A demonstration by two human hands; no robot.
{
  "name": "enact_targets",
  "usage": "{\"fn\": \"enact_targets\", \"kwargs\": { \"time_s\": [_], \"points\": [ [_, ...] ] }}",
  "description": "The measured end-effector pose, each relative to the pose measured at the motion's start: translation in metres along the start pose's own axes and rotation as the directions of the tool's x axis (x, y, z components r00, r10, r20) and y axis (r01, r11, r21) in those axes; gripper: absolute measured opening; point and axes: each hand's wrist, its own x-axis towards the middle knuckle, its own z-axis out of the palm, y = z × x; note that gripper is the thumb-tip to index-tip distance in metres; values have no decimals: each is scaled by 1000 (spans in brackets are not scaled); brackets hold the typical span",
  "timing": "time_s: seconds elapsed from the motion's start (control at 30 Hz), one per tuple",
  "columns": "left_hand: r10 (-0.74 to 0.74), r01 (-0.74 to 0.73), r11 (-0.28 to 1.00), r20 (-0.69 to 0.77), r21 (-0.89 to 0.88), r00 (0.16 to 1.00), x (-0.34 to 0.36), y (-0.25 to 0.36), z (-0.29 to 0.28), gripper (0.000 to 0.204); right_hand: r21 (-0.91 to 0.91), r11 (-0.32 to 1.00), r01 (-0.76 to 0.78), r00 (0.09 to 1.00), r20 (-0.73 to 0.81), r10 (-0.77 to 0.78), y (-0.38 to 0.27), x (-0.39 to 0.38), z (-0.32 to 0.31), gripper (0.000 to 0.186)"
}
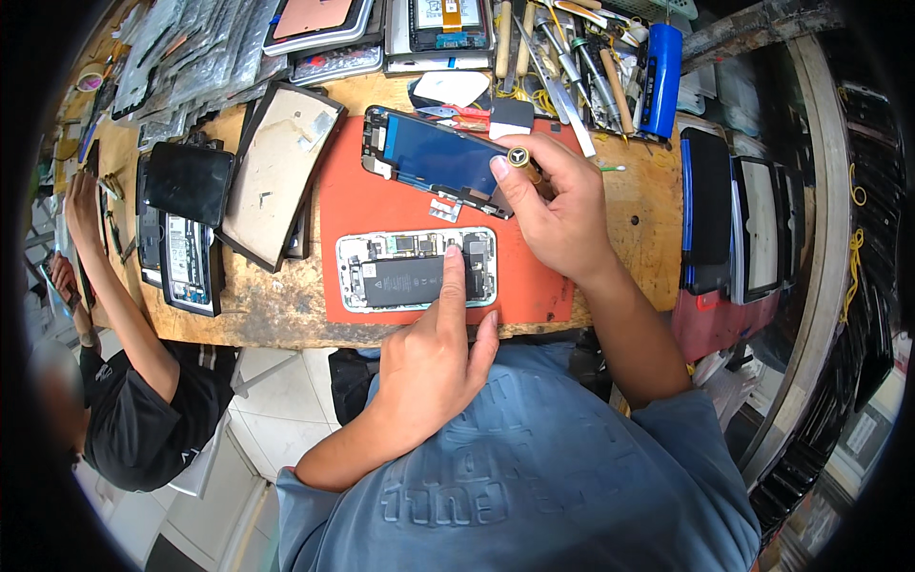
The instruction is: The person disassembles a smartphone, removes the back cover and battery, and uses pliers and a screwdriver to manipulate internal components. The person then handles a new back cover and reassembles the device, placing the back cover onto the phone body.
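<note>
1 blue cylinder (661, 81) upper right | clear plastic sleeves (195, 59) upper left | 1 co-worker (143, 419) left

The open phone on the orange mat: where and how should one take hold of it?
Probably grip the open phone by both long edges at its left end, coming from the left: it lies flat, inside exposed, and the left hand extends over its right half.
</note>
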Motion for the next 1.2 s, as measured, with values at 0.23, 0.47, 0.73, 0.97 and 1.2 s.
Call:
{"fn": "enact_targets", "kwargs": {
  "time_s": [0.23,0.47,0.73,0.97,1.2],
  "points": [
    [89,-86,994,-42,69,995,2,-4,1,81,34,998,-48,999,-14,49,0,0,4,17],
    [-2,2,999,18,38,1000,-1,-1,0,80,30,999,-24,997,-73,26,7,-4,2,18],
    [255,-282,958,-305,-49,918,3,-20,-29,31,382,889,-253,963,6,271,-8,7,-5,22],
    [160,83,934,-613,348,774,40,-105,-106,7,496,785,-373,924,122,362,-22,23,2,20],
    [227,22,894,-495,447,839,57,-130,-117,6,516,710,-479,876,234,421,-27,44,46,23]
  ]
}}
